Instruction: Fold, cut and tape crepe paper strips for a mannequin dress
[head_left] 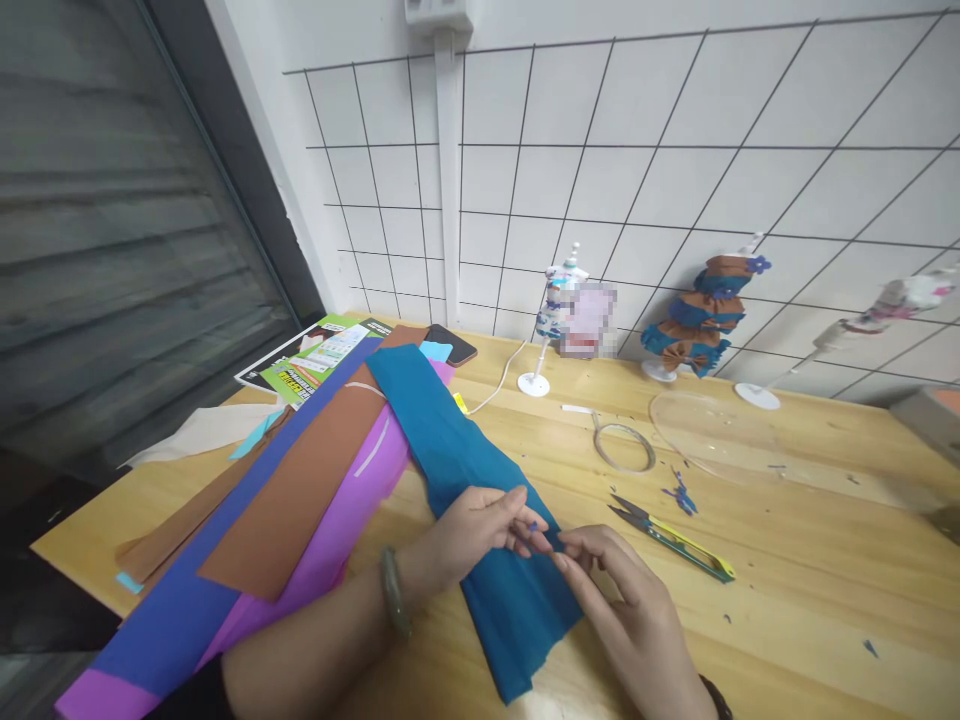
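Note:
A long strip of teal crepe paper point(450, 440) lies diagonally across the wooden table point(787, 560). My left hand point(480, 525), a green bangle on its wrist, pinches something tiny and blue at the strip's right edge. My right hand point(630, 610) meets it fingertip to fingertip at the same spot and rests on the table beside the strip. What exactly sits between the fingers is too small to make out.
Brown point(300, 500), blue point(172, 620) and purple point(330, 540) paper strips overlap to the left. Yellow-handled thread snips point(667, 538), a tape loop point(622, 447), blue scraps point(681, 495) and a clear disc point(712, 435) lie to the right. Small dress-form stands point(697, 320) line the grid-panel wall. A phone point(450, 345) and leaflets point(315, 360) sit at the back.

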